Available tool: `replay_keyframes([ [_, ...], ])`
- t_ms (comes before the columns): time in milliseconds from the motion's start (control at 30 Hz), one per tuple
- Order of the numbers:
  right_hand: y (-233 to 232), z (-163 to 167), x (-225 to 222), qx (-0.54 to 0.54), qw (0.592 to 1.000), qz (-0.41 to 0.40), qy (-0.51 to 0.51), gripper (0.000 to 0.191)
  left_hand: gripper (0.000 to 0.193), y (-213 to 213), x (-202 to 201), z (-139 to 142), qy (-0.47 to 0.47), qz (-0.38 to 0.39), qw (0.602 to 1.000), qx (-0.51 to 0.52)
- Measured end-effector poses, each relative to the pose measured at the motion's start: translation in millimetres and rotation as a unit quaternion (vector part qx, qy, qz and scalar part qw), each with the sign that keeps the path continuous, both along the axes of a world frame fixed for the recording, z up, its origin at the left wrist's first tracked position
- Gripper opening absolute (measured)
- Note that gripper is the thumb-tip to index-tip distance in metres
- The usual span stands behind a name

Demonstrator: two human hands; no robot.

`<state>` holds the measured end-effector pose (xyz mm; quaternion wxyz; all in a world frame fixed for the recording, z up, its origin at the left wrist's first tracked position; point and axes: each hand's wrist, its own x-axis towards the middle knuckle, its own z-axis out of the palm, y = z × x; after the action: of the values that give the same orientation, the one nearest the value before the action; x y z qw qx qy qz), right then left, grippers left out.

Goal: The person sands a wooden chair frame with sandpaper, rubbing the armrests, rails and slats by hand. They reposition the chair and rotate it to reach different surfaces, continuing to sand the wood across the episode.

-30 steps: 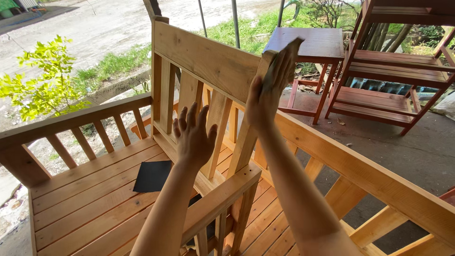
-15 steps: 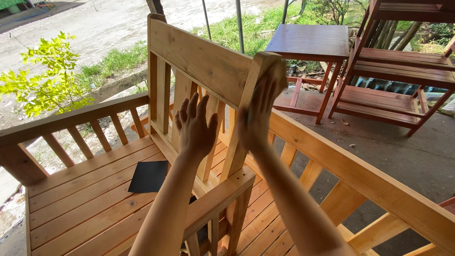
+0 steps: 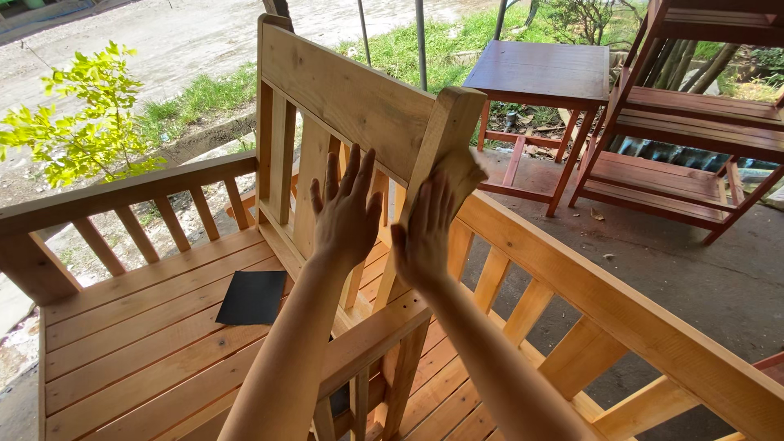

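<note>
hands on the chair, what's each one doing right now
Left hand: open, fingers spread, flat against the chair back slats.
Right hand: pressing a sandpaper piece against the chair post.

- The sandpaper sheet (image 3: 464, 175) is tan and creased, pressed flat against the side of the chair's right back post, partly hidden.
- The wooden chair (image 3: 343, 90), pale unfinished timber with vertical slats and a wide top rail, stands upright on a slatted bench.
</note>
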<state>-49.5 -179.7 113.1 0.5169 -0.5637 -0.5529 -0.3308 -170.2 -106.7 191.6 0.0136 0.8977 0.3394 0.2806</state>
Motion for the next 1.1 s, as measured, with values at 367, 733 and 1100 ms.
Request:
replay_keyframes([
  [367,20.6,46.2,38.2,0.031,0.998,0.013,0.051,0.064,0.066,-5.2,-4.1,3.1,0.022,0.004,0.999,0.023],
  [733,33.8,54.3,40.4,0.054,0.996,-0.016,0.066,0.062,0.065,-7.9,-24.5,-0.3,0.023,0.020,0.999,0.032],
  [1100,13.7,-14.1,1.7,0.005,0.998,-0.018,0.052,0.073,0.062,-8.1,-26.2,-5.8,0.043,0.034,0.998,0.008],
])
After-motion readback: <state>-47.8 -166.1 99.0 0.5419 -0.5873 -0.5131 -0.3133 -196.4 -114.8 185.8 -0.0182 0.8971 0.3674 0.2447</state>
